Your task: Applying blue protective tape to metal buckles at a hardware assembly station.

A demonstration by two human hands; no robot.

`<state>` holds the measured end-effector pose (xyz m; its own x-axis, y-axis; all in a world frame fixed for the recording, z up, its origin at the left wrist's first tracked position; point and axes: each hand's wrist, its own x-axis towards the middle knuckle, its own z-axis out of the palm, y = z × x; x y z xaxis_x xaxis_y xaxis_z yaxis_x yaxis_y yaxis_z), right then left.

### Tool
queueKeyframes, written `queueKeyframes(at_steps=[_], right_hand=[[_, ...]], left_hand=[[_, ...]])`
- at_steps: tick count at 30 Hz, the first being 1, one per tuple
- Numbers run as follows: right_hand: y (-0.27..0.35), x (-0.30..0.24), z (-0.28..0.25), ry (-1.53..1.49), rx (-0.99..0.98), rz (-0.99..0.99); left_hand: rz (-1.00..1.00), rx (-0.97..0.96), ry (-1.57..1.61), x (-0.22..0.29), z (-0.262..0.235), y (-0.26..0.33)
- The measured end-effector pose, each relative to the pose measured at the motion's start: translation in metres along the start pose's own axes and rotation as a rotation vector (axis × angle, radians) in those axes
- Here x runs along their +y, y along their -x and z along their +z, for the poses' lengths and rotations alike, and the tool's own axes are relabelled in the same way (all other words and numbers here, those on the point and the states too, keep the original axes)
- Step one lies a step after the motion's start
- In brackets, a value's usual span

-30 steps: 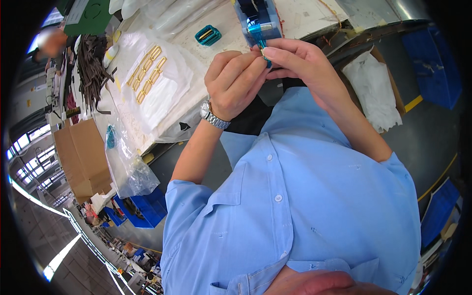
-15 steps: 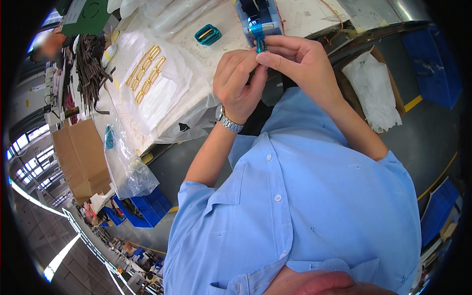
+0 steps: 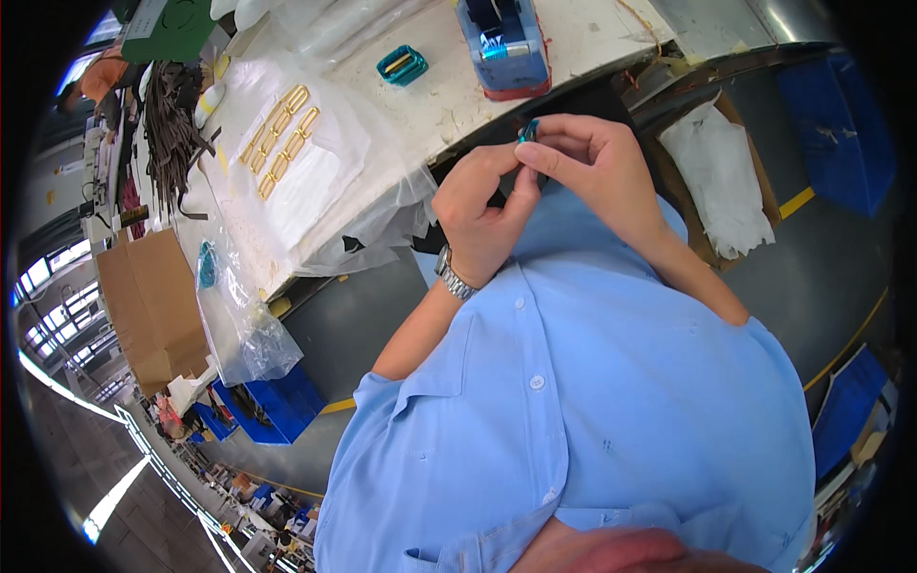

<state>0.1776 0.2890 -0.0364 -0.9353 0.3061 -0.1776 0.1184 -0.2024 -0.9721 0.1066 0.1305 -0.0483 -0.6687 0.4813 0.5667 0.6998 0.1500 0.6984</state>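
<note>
Glossy teal film is pinched between the thumb and fingers of our right hand, on our side of the tape dispenser; our left hand meets it, though we cannot tell whether that grip is pressed together. Left of the dispenser, a teal loop and, farther out, gold links lie on the worktop. If our pinch loosens, the film could crease or drop.
</note>
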Motion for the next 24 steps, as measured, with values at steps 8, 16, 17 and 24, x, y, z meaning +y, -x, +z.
queueKeyframes(at_steps=[8, 16, 17, 24], right_hand=[[-0.01, -0.014, 0.006, 0.387, -0.237, -0.269], [-0.02, -0.011, 0.003, -0.02, -0.249, -0.097], [-0.02, -0.008, 0.007, -0.016, -0.229, -0.117], [-0.022, -0.018, 0.009, 0.088, -0.229, -0.038]], left_hand=[[-0.576, 0.001, 0.517, 0.009, -0.022, 0.003], [-0.771, 0.081, 0.809, 0.001, -0.044, -0.004], [-0.766, 0.025, 0.807, 0.001, -0.046, -0.003], [-0.016, -0.254, -0.205, 0.011, -0.066, -0.033]])
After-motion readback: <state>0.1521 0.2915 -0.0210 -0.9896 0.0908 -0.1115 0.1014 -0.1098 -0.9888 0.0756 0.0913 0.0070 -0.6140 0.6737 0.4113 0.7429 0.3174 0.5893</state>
